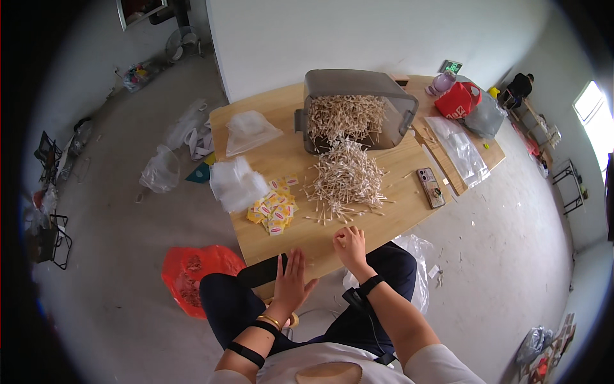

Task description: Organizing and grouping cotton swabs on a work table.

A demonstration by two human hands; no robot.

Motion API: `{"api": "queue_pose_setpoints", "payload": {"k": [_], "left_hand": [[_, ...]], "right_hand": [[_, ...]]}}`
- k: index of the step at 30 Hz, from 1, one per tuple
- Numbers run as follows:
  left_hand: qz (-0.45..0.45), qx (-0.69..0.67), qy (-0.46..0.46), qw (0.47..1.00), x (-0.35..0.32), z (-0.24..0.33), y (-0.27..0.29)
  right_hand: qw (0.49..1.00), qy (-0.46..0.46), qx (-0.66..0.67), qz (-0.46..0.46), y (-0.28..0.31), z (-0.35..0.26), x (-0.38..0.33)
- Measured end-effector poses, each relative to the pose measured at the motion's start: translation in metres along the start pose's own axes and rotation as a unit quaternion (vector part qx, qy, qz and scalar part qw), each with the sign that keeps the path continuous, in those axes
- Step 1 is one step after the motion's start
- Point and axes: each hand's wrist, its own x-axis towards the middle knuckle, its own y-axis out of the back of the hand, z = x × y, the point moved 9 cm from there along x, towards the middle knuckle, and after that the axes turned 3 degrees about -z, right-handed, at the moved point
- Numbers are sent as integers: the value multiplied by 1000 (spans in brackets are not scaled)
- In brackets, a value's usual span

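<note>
My left hand (293, 280) hovers flat at the near edge of the wooden table (300, 237), fingers spread, holding nothing. My right hand (350, 246) rests on the table edge with its fingers curled; whether it pinches something is too small to tell. Just beyond it lies a heap of cotton swabs (345, 179), spilling from a tipped grey plastic bin (355, 105) that holds many more. Small yellow sachets (275, 208) lie in a pile to the left of the swabs. A stack of small clear bags (236, 184) sits next to them.
A phone (431, 187) and long clear bags (460, 150) lie on the right of the table, with a red bag (457, 100) at the far corner. A red plastic bag (192, 272) and other plastic bags (160, 169) are on the floor at left.
</note>
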Motion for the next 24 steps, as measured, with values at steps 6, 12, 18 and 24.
{"api": "queue_pose_setpoints", "payload": {"k": [6, 12, 18, 24], "left_hand": [[15, 1, 44, 999, 23, -13, 15], [-30, -8, 55, 998, -7, -18, 7], [-20, -65, 25, 997, -20, -14, -1], [-28, -43, -10, 999, -38, -9, 8]], "right_hand": [[1000, -6, 6, 4, -4, -7, 9], [998, 47, -27, 14, -8, -24, 41], [997, 38, -59, 10, -22, -19, 56], [995, 99, -17, 25, -10, -44, 24]]}}
